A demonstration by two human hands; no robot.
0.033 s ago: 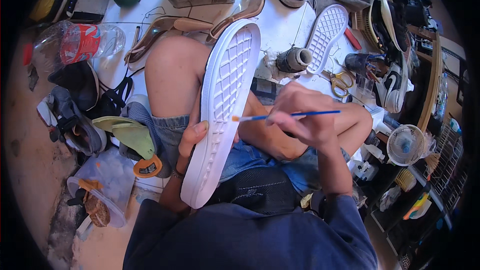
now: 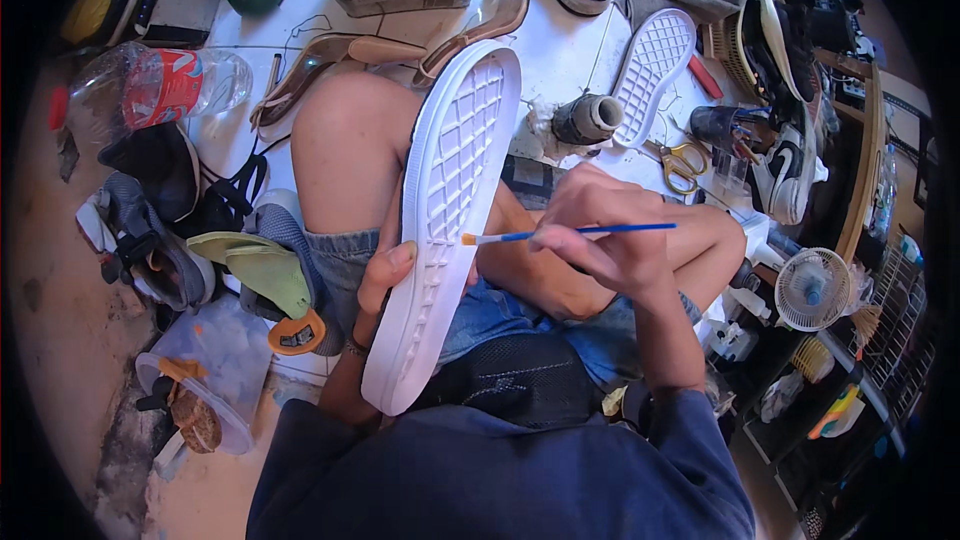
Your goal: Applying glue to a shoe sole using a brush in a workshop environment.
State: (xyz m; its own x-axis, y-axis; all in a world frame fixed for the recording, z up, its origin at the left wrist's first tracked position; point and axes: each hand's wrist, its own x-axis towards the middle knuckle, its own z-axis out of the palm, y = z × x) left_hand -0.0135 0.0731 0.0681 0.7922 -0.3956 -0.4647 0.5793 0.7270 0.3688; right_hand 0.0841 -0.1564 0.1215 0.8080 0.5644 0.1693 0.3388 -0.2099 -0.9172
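Observation:
A white shoe sole (image 2: pixel 463 155) stands tilted in front of me, its gridded inner side facing up. My left hand (image 2: pixel 385 275) is closed around its left edge, thumb on the rim and the other fingers mostly hidden behind. In my right hand (image 2: pixel 600 225) is a thin paintbrush (image 2: pixel 620 228) with a blue handle, pinched between thumb and fingers. Its orange-tipped bristles are at the middle of the sole's gridded face; whether they touch it I cannot tell. A second white sole (image 2: pixel 655 70) lies on the tiled floor beyond my right hand.
A small dirty pot (image 2: pixel 588 120) stands near the second sole, with yellow-handled scissors (image 2: pixel 684 168) to its right. Several shoes (image 2: pixel 160 240) and a plastic bottle (image 2: pixel 165 85) lie at left. A small white fan (image 2: pixel 811 290) and a wire rack (image 2: pixel 885 315) are at right.
The paintbrush has shifted very slightly left and down across the sole. My left hand and the sole look nearly unmoved.

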